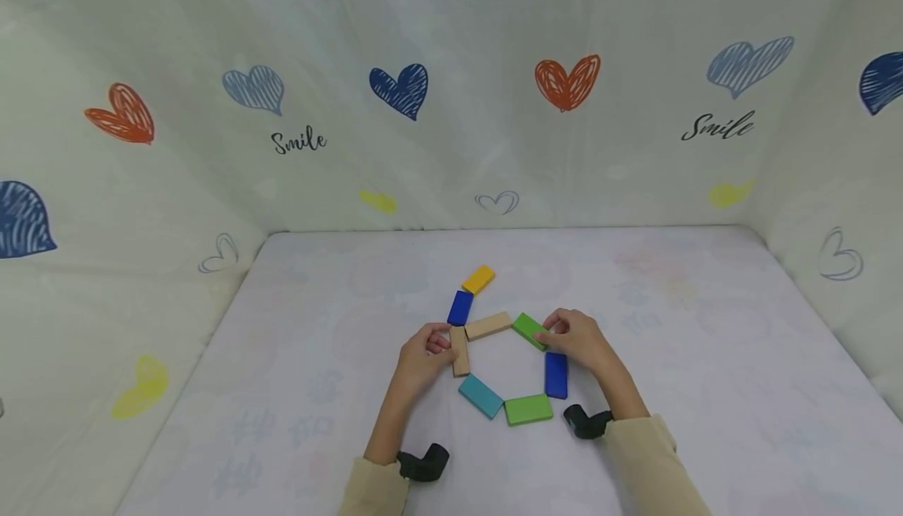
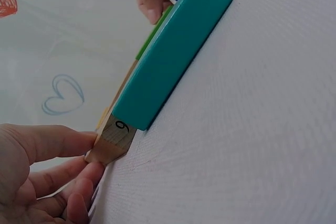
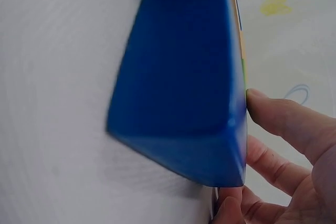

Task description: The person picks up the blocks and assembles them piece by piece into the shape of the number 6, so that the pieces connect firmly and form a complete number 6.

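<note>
In the head view, my left hand (image 1: 422, 357) pinches a plain wooden block (image 1: 460, 353) between thumb and fingers at the ring's left side. A printed digit shows on that block's end in the left wrist view. Opposite, my right hand (image 1: 580, 338) grips the right end of a green block (image 1: 526, 328). Between these two lies a second plain block (image 1: 488, 325). The ring continues with a blue block (image 1: 556, 376) below my right hand, another green block (image 1: 528, 410) at the front and a teal block (image 1: 481, 396), large in the left wrist view.
Behind my left hand, a smaller blue block (image 1: 460, 307) and a yellow block (image 1: 479, 279) trail off from the ring. All lie flat on a white-covered table (image 1: 705, 390). Pale cloth walls (image 1: 480, 147) with printed hearts rise at the back and sides. Dark wrist cameras (image 1: 425, 463) sit on both wrists.
</note>
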`<act>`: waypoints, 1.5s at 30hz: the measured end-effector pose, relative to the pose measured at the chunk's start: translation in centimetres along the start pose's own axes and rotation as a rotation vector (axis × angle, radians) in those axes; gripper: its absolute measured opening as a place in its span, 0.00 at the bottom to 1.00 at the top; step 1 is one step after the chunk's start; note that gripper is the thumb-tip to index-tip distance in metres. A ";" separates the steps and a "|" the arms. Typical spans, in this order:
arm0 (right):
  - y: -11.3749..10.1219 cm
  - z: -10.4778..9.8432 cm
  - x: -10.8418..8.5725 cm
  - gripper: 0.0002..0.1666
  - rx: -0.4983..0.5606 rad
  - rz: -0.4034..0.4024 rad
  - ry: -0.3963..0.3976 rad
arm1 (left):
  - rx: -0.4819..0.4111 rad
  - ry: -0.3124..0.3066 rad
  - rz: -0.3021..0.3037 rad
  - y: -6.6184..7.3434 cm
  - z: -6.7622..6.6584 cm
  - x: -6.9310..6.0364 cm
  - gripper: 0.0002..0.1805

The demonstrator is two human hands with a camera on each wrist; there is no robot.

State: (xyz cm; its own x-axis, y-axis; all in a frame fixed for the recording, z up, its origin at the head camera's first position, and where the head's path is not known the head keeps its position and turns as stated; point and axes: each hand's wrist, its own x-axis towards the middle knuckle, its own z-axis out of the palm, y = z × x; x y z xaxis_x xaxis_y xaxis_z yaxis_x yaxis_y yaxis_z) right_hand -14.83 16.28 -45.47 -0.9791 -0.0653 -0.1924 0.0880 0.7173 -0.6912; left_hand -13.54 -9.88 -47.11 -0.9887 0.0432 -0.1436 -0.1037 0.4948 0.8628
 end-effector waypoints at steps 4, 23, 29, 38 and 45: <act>-0.1 0.0 0.0 0.18 -0.002 0.004 0.005 | -0.002 0.002 -0.001 0.0 0.0 0.1 0.22; 1.8 -0.3 -2.8 0.26 0.115 0.056 0.012 | -0.006 -0.005 -0.001 0.2 0.2 0.0 0.22; 1.9 -0.3 -4.4 0.23 0.140 0.067 -0.023 | -0.009 -0.001 -0.007 0.2 0.2 0.0 0.21; 2.2 0.1 -4.6 0.17 0.126 0.047 -0.009 | -0.008 -0.003 -0.004 0.0 0.3 0.0 0.22; 1.9 0.2 -4.5 0.15 0.132 0.034 0.002 | -0.008 0.002 -0.011 -0.2 0.2 0.0 0.22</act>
State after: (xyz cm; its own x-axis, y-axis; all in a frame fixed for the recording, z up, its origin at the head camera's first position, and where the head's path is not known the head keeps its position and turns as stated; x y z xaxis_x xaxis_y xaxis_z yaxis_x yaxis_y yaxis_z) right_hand -10.24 17.80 -46.13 -0.9756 -0.0405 -0.2158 0.1446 0.6211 -0.7703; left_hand -13.51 -9.80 -47.37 -0.9877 0.0356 -0.1520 -0.1155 0.4883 0.8650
